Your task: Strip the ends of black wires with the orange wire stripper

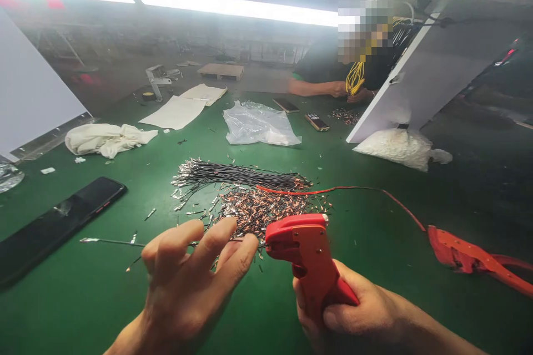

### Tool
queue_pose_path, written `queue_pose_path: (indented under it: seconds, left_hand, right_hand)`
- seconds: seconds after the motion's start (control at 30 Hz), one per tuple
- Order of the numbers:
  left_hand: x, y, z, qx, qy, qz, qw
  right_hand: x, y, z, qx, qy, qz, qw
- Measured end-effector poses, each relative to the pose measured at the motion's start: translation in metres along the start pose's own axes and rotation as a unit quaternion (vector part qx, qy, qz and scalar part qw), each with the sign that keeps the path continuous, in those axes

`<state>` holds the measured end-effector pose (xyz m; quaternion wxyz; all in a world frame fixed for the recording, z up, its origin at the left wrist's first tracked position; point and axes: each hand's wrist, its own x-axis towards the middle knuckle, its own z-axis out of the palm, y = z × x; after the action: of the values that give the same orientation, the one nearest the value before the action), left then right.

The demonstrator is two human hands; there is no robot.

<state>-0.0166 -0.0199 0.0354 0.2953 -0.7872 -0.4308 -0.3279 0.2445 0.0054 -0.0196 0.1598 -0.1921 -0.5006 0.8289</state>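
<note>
My right hand [353, 305] is wrapped round the handle of a red wire stripper [308, 244], its jaws pointing left. Between the fingers of my left hand [195, 272] runs a thin black wire [112, 242]; a silvery terminal sits on its far left end. The wire's other end reaches the stripper's jaws; whether they have closed on it I cannot tell. Behind the hands lies a heap of cut wire scraps [254, 208] with copper ends. Just beyond the heap rests a bundle of black wires [245, 173], terminals at the left.
A second red hand tool [466, 252] lies at right, a red strip [358, 187] stretching from it to the heap. At left lies a black phone [62, 227]. Farther back are a white cloth [108, 140], a plastic bag [258, 125] and a person [325, 69] holding yellow wires.
</note>
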Motion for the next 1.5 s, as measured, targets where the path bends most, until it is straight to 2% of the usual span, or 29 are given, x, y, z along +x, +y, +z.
queue_pose_path:
  seconds: [0.07, 0.2, 0.37, 0.67, 0.77, 0.83, 0.93, 1.1, 1.33, 1.5]
  left_hand:
    - [0.004, 0.000, 0.000, -0.046, 0.000, 0.004, 0.999]
    - [0.007, -0.001, 0.000, -0.184, -0.062, 0.031, 0.980]
    - [-0.003, -0.002, 0.004, -0.237, -0.094, 0.013, 0.967]
    - [-0.005, -0.002, 0.010, -0.218, -0.082, -0.032, 0.972]
    - [-0.002, 0.001, 0.009, -0.229, -0.076, -0.062, 0.968]
    - [0.001, 0.002, 0.008, -0.241, -0.074, -0.062, 0.966]
    - [0.004, 0.002, 0.007, -0.250, -0.079, -0.051, 0.964]
    - [0.004, 0.004, 0.007, -0.248, -0.086, -0.048, 0.964]
    - [0.006, 0.006, 0.005, -0.264, -0.092, -0.055, 0.958]
    - [0.006, 0.007, 0.005, -0.257, -0.090, -0.063, 0.960]
  right_hand:
    - [0.001, -0.001, 0.000, -0.006, 0.008, 0.001, 1.000]
    - [0.001, 0.004, 0.004, 0.011, 0.025, -0.035, 0.999]
    - [-0.001, 0.011, 0.005, 0.050, 0.037, -0.038, 0.997]
    - [0.002, 0.002, 0.000, 0.021, -0.035, -0.010, 0.999]
    - [0.002, -0.001, 0.003, 0.002, -0.006, -0.016, 1.000]
    - [0.002, -0.001, 0.003, -0.002, 0.007, -0.016, 1.000]
    - [0.004, -0.002, 0.000, -0.028, -0.030, -0.008, 0.999]
    - [0.005, -0.004, -0.004, -0.040, -0.058, -0.009, 0.997]
    - [0.002, -0.003, 0.003, 0.007, -0.014, -0.008, 1.000]
    - [0.001, -0.006, 0.004, -0.003, -0.021, 0.004, 1.000]
